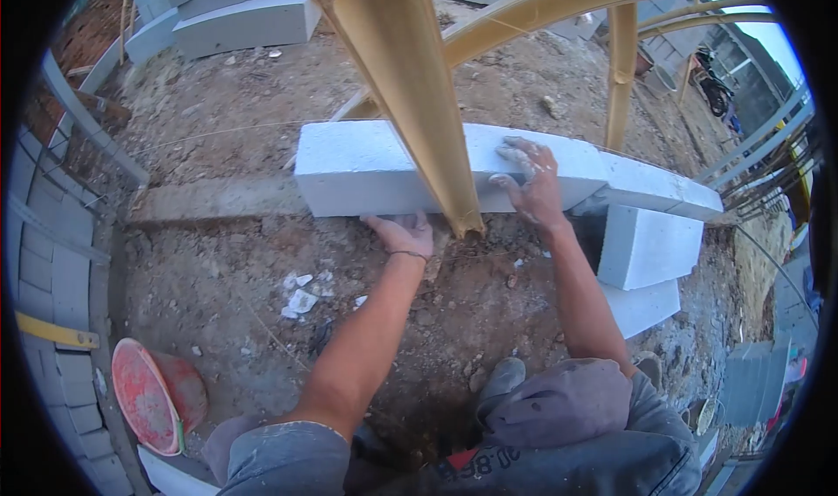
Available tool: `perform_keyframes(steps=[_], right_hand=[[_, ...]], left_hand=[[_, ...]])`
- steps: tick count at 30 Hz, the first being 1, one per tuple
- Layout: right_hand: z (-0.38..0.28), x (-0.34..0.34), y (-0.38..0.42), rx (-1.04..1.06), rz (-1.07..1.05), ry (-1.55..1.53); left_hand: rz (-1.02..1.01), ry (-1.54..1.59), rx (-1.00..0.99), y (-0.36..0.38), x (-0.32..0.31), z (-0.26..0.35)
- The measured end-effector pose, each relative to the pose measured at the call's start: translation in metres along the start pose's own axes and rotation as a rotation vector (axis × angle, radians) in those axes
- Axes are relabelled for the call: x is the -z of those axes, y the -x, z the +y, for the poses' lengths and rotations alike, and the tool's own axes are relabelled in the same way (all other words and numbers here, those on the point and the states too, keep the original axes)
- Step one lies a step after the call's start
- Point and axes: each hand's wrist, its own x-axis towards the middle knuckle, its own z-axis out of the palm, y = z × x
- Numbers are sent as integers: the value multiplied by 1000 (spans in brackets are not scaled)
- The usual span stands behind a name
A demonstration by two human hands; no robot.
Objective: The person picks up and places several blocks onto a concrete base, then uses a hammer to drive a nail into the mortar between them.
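Observation:
A long white aerated concrete block [358, 169] lies across the middle of the view, along a low concrete strip. My left hand [403, 234] is palm up at its lower front edge, fingertips partly hidden beneath it. Over the top and front face, nearer the block's right end, my right hand [531, 180] grips with dusty, bent fingers. A split bamboo pole [428, 103] slants down between my hands and hides part of the block. Another white block [655, 177] continues the row to the right.
The concrete strip [209, 201] runs left over bare soil. Loose blocks [650, 247] are piled at right, and white chips [301, 301] lie before me. A red bucket [144, 396] stands at lower left near a block wall [65, 260]. More bamboo [621, 77] rises behind the row.

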Motion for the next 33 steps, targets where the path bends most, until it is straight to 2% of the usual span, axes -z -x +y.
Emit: perform_keyframes(steps=[4,6,8,10,12,13,15,16,18,20,23,25,26,28,33], right_hand=[[-3,1,-3,10,0,-6],[-3,2,-2,12,5,11],[-3,3,0,-2,0,-19],[-4,2,-2,14,5,0],[-4,3,-1,5,3,-5],[-4,2,-2,-4,1,-8],[-4,2,-2,-14,1,-3],[-5,1,-1,-25,-3,3],[-7,3,-2,-36,-5,1],[-11,3,-1,-42,-16,-16],[-11,4,-3,-29,-21,23],[-11,3,-4,-28,-20,6],[-11,2,-3,-29,-18,10],[-12,0,-2,-36,-19,-2],[-11,2,-2,-39,-28,40]], left_hand=[[-118,-152,8,9,2,6],[-26,-124,33,-2,-4,13],[-38,-83,229,-19,1,22],[8,-118,243,1,-11,27],[52,16,433,24,-8,28],[49,15,427,20,4,28],[-311,290,564,19,20,30],[-306,285,558,21,21,29],[-480,279,599,26,23,26],[-561,264,663,16,35,16],[-592,160,534,12,41,12],[-561,12,642,9,42,20],[-549,10,630,9,45,25],[-537,-219,532,17,41,30],[-492,-464,618,14,30,36]])
